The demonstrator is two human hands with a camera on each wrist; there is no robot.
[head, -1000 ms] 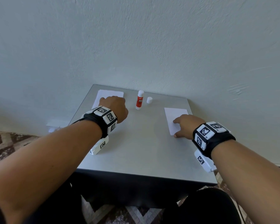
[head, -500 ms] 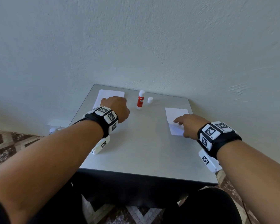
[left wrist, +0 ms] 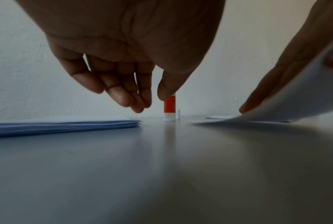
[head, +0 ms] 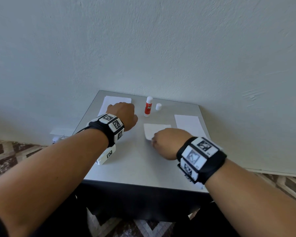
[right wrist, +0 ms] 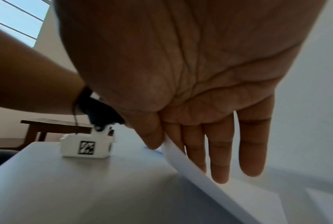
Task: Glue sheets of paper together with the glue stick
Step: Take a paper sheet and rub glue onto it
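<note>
Pinching a thin sheet (head: 156,130) by its near edge, the right hand (head: 167,142) carries it low over mid-bench (head: 140,165). Light and floppy, it probably needs edge support. The left hand (head: 122,115) hangs loosely curled, holding nothing, beside the paper stack (head: 115,100).

Open grey table (head: 137,165) across near half. Back centre blocked by upright glue stick (head: 148,106) with cap (head: 158,106) just beside. Paper stack (head: 115,102) back left, single sheet (head: 188,124) right.
</note>
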